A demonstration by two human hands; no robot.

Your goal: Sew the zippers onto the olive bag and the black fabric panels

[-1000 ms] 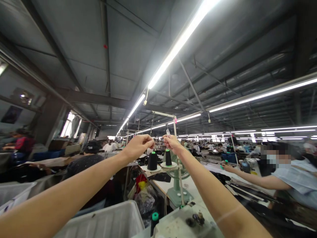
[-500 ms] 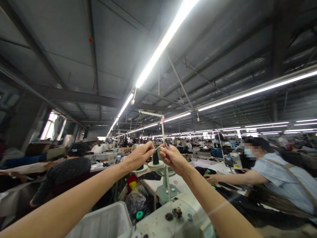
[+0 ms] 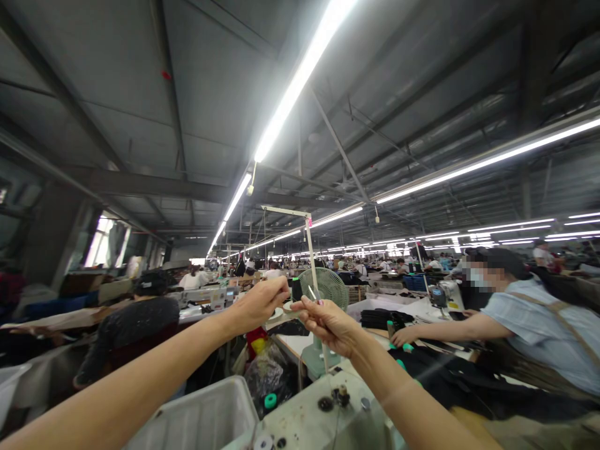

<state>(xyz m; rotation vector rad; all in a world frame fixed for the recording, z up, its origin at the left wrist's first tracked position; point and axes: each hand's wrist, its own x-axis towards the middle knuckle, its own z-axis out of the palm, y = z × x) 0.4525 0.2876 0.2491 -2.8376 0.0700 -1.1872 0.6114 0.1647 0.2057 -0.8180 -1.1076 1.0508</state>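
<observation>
My left hand (image 3: 263, 299) is raised over the sewing machine, its fingers pinched together. Whatever lies between those fingertips is too small or hidden to make out. Close beside it, on the right, my right hand (image 3: 328, 324) is closed round small thread snips (image 3: 314, 294), whose pointed metal blades stick up past the fingers. Behind the two hands a black thread cone (image 3: 296, 289) shows on the thread stand (image 3: 309, 244), partly covered. Below them lies the pale sewing machine head (image 3: 309, 415), with knobs on top.
A green fan (image 3: 335, 289) stands behind my right hand. A grey plastic bin (image 3: 197, 419) is at lower left, near a clear plastic bag (image 3: 269, 375). At right a co-worker in a blue shirt (image 3: 529, 322) reaches over dark fabric (image 3: 450, 375); another person (image 3: 131, 331) sits at left.
My hands have drawn slightly apart, with the right one lower. The snips' blades now show more clearly. The view has shifted slightly, uncovering more of the fan.
</observation>
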